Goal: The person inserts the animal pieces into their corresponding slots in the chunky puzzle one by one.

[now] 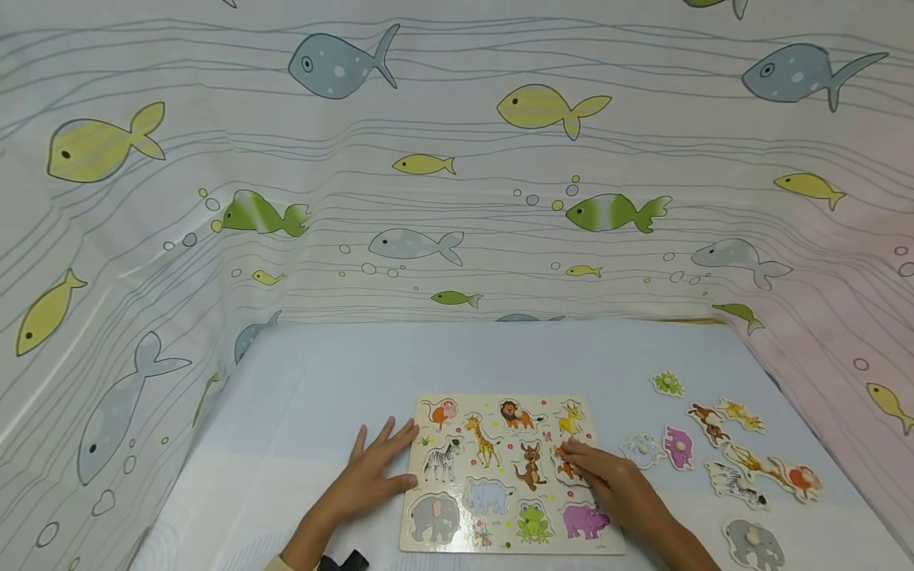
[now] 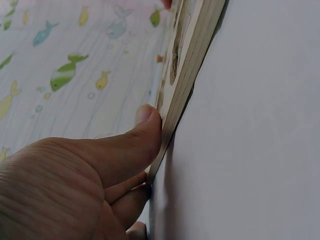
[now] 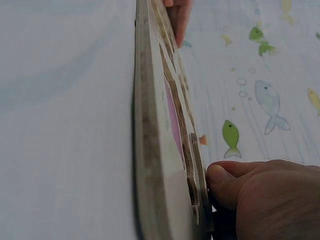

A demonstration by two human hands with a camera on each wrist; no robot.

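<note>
A wooden animal puzzle board (image 1: 493, 460) lies flat in front of me. My left hand (image 1: 371, 476) rests at its left edge with the fingers spread; in the left wrist view the thumb (image 2: 149, 120) touches the board's edge. My right hand (image 1: 617, 480) pinches an orange animal puzzle piece (image 1: 564, 468) over the right side of the board, between the goat picture and the purple hippo picture. Fingers hide part of that piece, so its animal is unclear. In the right wrist view, the thin wooden piece (image 3: 196, 165) sits at the board's surface beside the thumb.
Loose knobbed pieces lie right of the board: a frog (image 1: 667, 384), a pale blue animal (image 1: 642, 450), a purple hippo (image 1: 677, 447), a kangaroo (image 1: 708, 424), a zebra (image 1: 735, 484), a monkey (image 1: 802, 479) and an elephant (image 1: 753, 545). Fish-patterned curtain (image 1: 500, 174) surrounds the table.
</note>
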